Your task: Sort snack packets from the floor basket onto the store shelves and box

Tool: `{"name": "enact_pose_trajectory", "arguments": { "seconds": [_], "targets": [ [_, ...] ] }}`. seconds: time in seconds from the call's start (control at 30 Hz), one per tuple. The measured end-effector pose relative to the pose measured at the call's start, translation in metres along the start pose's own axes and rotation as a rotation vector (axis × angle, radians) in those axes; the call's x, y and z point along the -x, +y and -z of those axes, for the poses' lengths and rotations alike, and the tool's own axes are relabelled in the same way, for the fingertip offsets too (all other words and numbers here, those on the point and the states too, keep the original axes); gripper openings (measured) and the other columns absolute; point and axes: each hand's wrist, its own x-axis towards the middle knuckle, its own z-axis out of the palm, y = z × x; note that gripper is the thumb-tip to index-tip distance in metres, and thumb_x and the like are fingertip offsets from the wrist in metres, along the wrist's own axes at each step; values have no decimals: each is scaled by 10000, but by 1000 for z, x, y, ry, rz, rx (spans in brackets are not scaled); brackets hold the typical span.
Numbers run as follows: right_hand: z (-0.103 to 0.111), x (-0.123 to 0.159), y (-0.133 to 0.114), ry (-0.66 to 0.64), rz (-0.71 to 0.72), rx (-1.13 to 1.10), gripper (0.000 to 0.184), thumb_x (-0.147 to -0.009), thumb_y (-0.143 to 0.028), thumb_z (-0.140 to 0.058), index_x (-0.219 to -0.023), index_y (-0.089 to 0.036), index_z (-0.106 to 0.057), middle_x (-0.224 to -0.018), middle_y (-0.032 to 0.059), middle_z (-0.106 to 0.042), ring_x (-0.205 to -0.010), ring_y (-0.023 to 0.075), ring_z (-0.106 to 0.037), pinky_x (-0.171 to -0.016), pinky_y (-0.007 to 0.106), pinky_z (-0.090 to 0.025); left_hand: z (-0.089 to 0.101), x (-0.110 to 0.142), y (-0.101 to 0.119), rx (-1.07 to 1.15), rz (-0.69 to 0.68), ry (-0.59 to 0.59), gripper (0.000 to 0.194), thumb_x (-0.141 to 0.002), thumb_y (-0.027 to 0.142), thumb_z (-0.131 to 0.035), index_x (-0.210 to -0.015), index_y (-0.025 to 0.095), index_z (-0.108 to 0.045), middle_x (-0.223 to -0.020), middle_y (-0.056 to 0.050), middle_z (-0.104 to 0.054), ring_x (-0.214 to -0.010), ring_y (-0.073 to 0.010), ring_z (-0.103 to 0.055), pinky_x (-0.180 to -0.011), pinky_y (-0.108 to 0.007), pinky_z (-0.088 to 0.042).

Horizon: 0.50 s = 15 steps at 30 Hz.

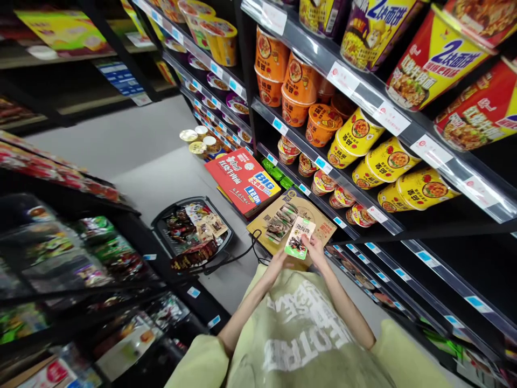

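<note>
In the head view, a small white and green snack packet (pixel 299 237) is tilted in front of me above a brown cardboard box. My right hand (pixel 314 250) is closed on its right edge, with the thumb on the printed face. At the packet's lower left corner, my left hand (pixel 279 262) grips from below, its fingertips partly hidden behind it. Several similar packets (pixel 283 220) lie in a loose pile on the brown box (pixel 262 229), just beyond my hands.
A black shopping basket (pixel 155 221) with snack packs stands on the floor at left. Beyond the brown box lies a red noodle carton (pixel 238 180). Noodle cups (pixel 363 132) fill the shelves on the right, and bagged goods (pixel 97 237) crowd a rack on the left.
</note>
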Motion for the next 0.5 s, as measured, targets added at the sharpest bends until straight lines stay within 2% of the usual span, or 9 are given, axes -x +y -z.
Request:
{"name": "enact_pose_trajectory", "arguments": {
  "seconds": [0.07,0.1,0.17,0.27,0.33,0.4,0.5],
  "targets": [
    [-1,-10,-9,-41,9,37,634,-656,-690,-891,-1016,-181,-777,-869,74,-816,-678,225,-726,-695,348,-593,2,-8,11,12,-125,31,596,-834,641,-765,-1167,148,-731,-1161,-152,-792,-987,-259,-761,-762,-314,-616],
    [-1,-14,-12,-69,21,59,626,-661,-692,-887,-992,-171,-786,-856,76,-813,-668,222,-721,-688,343,-589,4,-11,16,4,-157,39,621,-822,653,-774,-1175,144,-735,-1158,-156,-795,-987,-261,-762,-775,-316,-612],
    [0,-20,-16,-117,64,106,583,-700,-680,-868,-946,-157,-800,-825,70,-803,-662,211,-704,-661,317,-566,8,-17,21,-61,-188,46,630,-767,604,-852,-1180,142,-736,-1080,-142,-813,-900,-235,-768,-756,-299,-600],
    [3,-23,-10,-107,139,169,517,-759,-661,-833,-810,-149,-792,-711,38,-755,-614,183,-646,-581,268,-492,13,-23,19,-185,-237,38,596,-711,525,-914,-1131,138,-746,-941,-106,-824,-769,-201,-752,-714,-286,-591],
    [10,-23,1,-81,140,183,532,-772,-679,-809,-736,-150,-768,-667,31,-728,-592,175,-623,-563,263,-469,16,-27,15,-255,-280,24,542,-753,533,-871,-1101,134,-754,-884,-97,-817,-721,-198,-742,-693,-298,-597],
    [22,-21,19,-57,90,173,561,-772,-713,-784,-783,-152,-779,-723,49,-756,-627,193,-655,-598,280,-503,23,-32,10,-345,-340,38,457,-831,525,-789,-1070,137,-755,-862,-96,-806,-712,-204,-742,-697,-319,-612],
    [48,-15,52,18,-46,214,611,-728,-753,-777,-877,-161,-797,-763,75,-785,-649,225,-693,-608,309,-540,41,-41,6,-599,-487,208,286,-921,405,-661,-1049,164,-749,-967,-104,-801,-824,-223,-758,-790,-359,-626]
  ]
}}
